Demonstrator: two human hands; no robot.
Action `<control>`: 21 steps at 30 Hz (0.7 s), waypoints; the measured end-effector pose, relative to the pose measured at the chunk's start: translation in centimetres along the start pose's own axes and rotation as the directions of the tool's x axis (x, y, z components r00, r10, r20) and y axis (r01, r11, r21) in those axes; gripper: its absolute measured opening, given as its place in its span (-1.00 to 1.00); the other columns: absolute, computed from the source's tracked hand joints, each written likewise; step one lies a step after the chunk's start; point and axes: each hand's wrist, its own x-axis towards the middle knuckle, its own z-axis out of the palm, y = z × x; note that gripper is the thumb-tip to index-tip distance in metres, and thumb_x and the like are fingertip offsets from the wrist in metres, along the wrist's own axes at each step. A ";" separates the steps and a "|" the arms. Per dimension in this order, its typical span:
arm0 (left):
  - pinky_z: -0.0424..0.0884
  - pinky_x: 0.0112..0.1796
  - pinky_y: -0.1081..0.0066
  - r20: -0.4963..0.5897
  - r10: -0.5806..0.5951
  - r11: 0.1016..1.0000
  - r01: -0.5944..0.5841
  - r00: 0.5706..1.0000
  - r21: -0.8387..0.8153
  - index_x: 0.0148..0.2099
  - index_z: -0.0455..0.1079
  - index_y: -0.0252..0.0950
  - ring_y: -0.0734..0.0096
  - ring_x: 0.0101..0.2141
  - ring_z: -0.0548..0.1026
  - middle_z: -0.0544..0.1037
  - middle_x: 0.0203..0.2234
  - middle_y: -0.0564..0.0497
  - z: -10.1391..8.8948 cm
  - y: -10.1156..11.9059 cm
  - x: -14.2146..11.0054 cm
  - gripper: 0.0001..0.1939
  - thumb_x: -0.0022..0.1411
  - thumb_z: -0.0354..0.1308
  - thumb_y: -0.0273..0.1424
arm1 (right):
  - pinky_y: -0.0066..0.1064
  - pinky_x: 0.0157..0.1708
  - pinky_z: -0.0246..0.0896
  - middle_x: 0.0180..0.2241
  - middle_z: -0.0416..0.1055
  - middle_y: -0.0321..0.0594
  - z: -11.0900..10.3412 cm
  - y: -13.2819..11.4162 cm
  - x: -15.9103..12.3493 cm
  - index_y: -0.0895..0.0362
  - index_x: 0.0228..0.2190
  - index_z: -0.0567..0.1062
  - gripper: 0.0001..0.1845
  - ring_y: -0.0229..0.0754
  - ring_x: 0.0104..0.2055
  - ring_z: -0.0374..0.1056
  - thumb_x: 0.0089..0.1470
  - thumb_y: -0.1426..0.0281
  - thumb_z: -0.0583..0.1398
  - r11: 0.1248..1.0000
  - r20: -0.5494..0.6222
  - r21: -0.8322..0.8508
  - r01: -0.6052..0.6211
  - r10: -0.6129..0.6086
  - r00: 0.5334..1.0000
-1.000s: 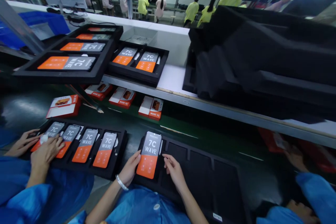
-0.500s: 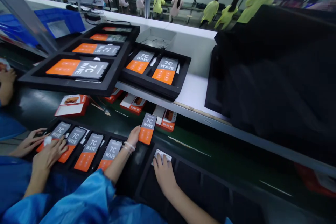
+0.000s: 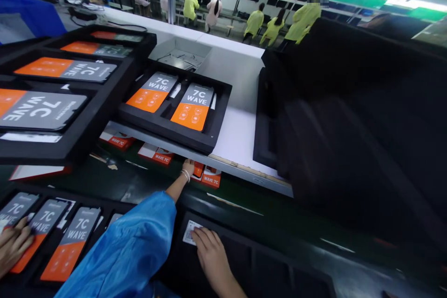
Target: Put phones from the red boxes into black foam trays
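Observation:
My left hand point(image 3: 187, 168), with a bangle on the wrist, reaches under the shelf edge beside orange-and-white "7C WAVE" boxes point(image 3: 211, 178). An orange patch touches its fingers, and I cannot tell whether it holds anything. My right hand point(image 3: 209, 253) lies flat on a small white card point(image 3: 192, 232) in a black foam tray point(image 3: 251, 265). A blue sleeve point(image 3: 122, 242) covers my left forearm. To the left, a co-worker's hand point(image 3: 14, 244) rests on a "7C WAVE" phone card point(image 3: 70, 244) in another black tray point(image 3: 63, 198).
A green conveyor belt point(image 3: 104, 186) runs below a white shelf point(image 3: 237, 139) holding black trays of phone cards point(image 3: 174, 102). Stacked trays point(image 3: 42, 111) overhang at left. A black cloth-covered pile point(image 3: 349, 125) fills the right. Workers in yellow gowns point(image 3: 254, 23) stand far back.
My left hand has moved forward to the boxes under the shelf, and the phone card it held is no longer clearly visible. My right hand stays on the white card. The view has shifted.

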 end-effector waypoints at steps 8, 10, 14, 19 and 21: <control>-0.30 0.23 0.02 0.193 0.093 0.971 -0.132 0.977 0.201 0.31 -0.04 -0.39 0.12 0.30 -0.25 0.17 0.22 -0.20 -0.1 -2.6 -3.9 -0.30 0.23 0.06 -0.22 | -0.12 0.21 -0.04 0.16 0.22 -0.21 -5.8 10.9 6.7 0.03 0.12 0.31 -0.48 -0.13 0.26 0.02 0.21 0.49 -0.16 0.976 -0.021 0.010 -0.216 0.216 0.976; -0.18 0.23 0.11 0.235 0.079 0.973 -0.126 0.969 0.195 0.33 -0.09 -0.41 0.15 0.29 -0.12 0.15 0.23 -0.19 -1.2 -2.8 -4.4 -0.28 0.23 0.03 -0.22 | -0.05 0.22 -0.13 0.16 0.22 -0.18 -4.0 14.2 9.1 0.04 0.11 0.32 -0.48 -0.09 0.26 0.02 0.19 0.50 -0.13 0.969 0.063 -0.071 -0.238 0.242 0.968; 0.02 0.20 0.21 0.246 0.002 0.983 -0.048 0.969 0.179 0.30 -0.02 -0.50 0.17 0.22 0.15 0.20 0.20 -0.27 -5.0 -3.2 -6.8 -0.29 0.25 -0.09 -0.14 | 0.06 0.14 -0.03 0.11 0.30 -0.13 -0.2 17.6 11.5 0.01 0.06 0.38 -0.49 0.07 0.16 0.18 0.05 0.25 0.15 0.970 0.213 -0.094 -0.223 0.239 0.947; 0.12 0.18 0.26 0.279 -0.038 0.994 0.008 0.959 0.108 0.28 0.06 -0.44 0.23 0.19 0.21 0.23 0.19 -0.20 -9.5 -6.0 -16.6 -0.24 0.23 -0.18 0.02 | -0.04 0.21 -0.14 0.20 0.16 -0.08 -2.9 18.0 7.5 0.09 0.18 0.21 -0.35 -0.01 0.25 0.02 0.12 0.08 0.03 0.947 0.116 -0.113 -0.299 0.312 0.943; 0.06 0.20 0.26 0.348 -0.035 0.999 0.033 0.937 0.012 0.31 -0.03 -0.41 0.23 0.22 0.13 0.14 0.23 -0.16 -9.7 -8.0 -21.7 -0.18 0.18 -0.05 0.03 | -0.09 0.19 -0.09 0.18 0.15 0.05 -5.8 18.4 2.3 0.24 0.18 0.17 -0.34 -0.01 0.24 0.03 0.18 0.11 -0.11 0.903 -0.025 -0.127 -0.410 0.410 0.912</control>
